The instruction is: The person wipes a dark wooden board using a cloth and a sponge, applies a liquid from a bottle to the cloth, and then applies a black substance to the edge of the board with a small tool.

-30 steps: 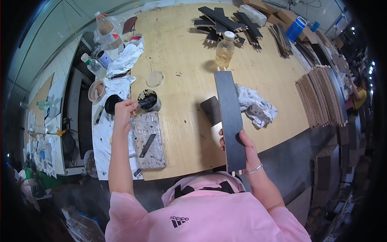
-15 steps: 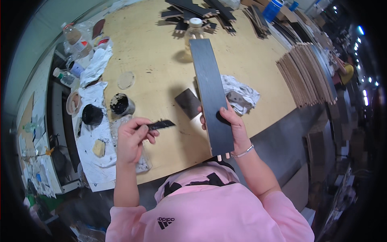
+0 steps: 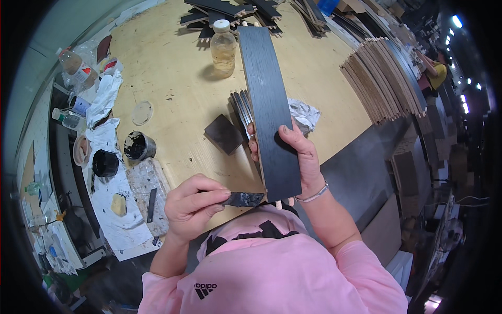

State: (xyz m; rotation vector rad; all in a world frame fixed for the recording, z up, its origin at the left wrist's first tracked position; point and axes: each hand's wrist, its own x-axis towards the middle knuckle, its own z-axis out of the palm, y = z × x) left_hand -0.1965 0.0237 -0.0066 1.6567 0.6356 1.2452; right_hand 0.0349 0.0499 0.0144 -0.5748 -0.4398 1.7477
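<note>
Pinched between the thumb and fingers of my left hand (image 3: 191,206) is a small black flat scraper (image 3: 247,199). Its far end meets or nearly meets the lower left edge of a long black wooden board (image 3: 267,99). Gripping that board near its lower end is my right hand (image 3: 306,157), thumb on the face and fingers around the left edge. Pale dowels show at both ends of the board, which is tilted above the table. Behind it, a dark square block (image 3: 224,134) and a stack of metal strips (image 3: 241,107) lie on the table, partly hidden.
On the left are two tubs of black paste (image 3: 139,146) (image 3: 105,163), a yellow sponge (image 3: 118,204) and stained paper (image 3: 133,235). A bottle of yellowish liquid (image 3: 223,52) stands ahead. Dark boards (image 3: 225,13) lie beyond; stacked boards (image 3: 384,78) line the right. A person (image 3: 435,72) is far right.
My left hand has brought the scraper right and nearer to me, up to the board's lower left edge. My right hand still holds the board. The whole view has shifted slightly.
</note>
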